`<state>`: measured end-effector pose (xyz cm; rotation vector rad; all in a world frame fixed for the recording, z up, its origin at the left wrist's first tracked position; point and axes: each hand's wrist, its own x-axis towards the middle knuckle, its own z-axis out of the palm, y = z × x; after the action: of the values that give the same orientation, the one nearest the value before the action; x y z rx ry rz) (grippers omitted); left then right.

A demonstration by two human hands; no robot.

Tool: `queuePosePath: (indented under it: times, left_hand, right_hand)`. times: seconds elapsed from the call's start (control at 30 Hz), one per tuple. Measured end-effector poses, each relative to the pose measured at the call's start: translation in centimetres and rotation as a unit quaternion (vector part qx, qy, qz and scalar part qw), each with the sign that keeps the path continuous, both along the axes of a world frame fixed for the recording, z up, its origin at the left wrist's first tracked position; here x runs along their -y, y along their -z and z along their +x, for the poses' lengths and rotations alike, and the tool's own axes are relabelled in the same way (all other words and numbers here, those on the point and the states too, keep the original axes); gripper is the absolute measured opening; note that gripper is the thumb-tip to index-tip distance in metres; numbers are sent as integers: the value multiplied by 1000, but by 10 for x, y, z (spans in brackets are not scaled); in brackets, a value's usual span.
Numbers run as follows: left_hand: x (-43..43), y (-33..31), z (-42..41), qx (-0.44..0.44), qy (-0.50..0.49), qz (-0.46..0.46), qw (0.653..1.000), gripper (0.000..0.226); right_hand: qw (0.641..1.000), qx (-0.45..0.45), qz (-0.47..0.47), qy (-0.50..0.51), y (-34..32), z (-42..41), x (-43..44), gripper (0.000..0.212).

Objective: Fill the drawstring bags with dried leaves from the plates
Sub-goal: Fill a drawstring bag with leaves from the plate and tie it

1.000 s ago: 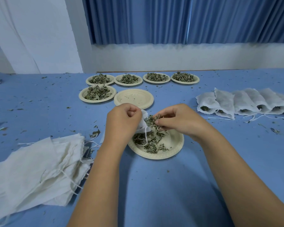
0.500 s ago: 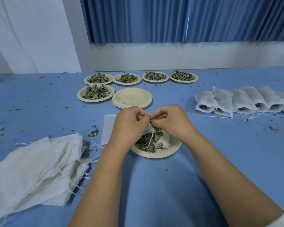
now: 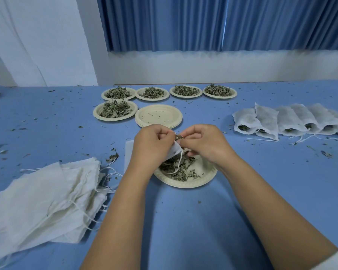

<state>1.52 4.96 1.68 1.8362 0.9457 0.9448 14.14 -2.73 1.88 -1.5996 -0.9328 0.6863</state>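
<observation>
With your left hand [image 3: 152, 143] pinching the bag [image 3: 174, 152] by its mouth just above the near plate [image 3: 203, 180], and your right hand [image 3: 203, 143] clamped on some leaves [image 3: 179, 137], hold the mouth wide so that spilled leaves fall on the plate.

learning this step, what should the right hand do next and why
Probably the right hand should push its leaves into the bag and let go. It pinches them right at the bag's mouth, which the left hand grips above the plate. More leaves lie on that plate to fetch.
</observation>
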Motion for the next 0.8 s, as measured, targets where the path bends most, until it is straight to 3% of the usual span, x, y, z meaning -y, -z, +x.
queuePosePath:
  times: [0.1,0.23,0.3,0.53,0.6,0.73,0.8]
  left_hand:
    - [1,-2,-1,9,14,-10,1000,22]
    - [1,-2,-2,17,16,-18,1000,21]
    - [1,-3,-2,19,16,-22,999,20]
    - [1,-1,-1,10,34,-9,999,19]
    - [0,-2,-2,16,28,-10,999,21]
    - [-3,-2,-3,35,-15,-18,999,24]
    - [-3,-2,-3,42,-20,-27,999,26]
  right_hand:
    - [999,48,-7,17,5,3,-1,12]
    - [993,-107,-9,-42,7,3,-3,13]
    - [988,-143,1,-53,6,0,-3,13]
    - [995,86,27,36,11,-7,-6,16]
    - [996,84,33,25,9,-7,-5,15]
    - [997,-37,27,-61,0,-3,-1,8]
    - [996,-37,35,-67,0,-2,-1,9]
